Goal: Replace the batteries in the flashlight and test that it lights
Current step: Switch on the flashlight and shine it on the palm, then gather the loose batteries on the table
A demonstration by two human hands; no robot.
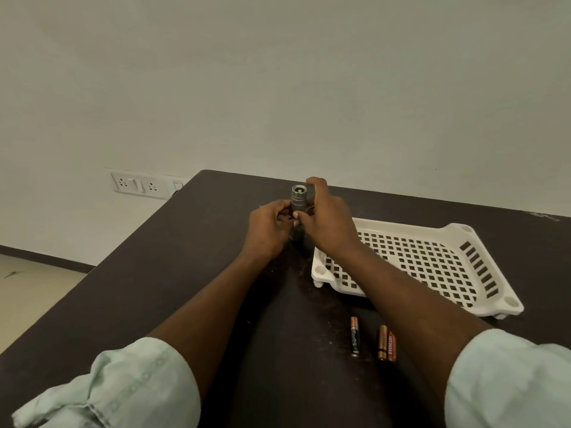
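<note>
A small grey metal flashlight (298, 201) stands upright on the dark table (191, 273), its silver ringed end up. My left hand (269, 227) grips its body from the left. My right hand (327, 220) holds it from the right, thumb on the body and forefinger curled above the top. The lower part of the flashlight is partly hidden by my fingers. Three small batteries lie near me on the table: a black and copper one (354, 336), a copper one (382, 342) and a red one (391, 346) touching it.
A white perforated plastic tray (432, 264) lies on the table to the right, under my right forearm. The table's left edge runs diagonally, with floor beyond it. A wall socket panel (139, 183) sits behind the table's far left corner.
</note>
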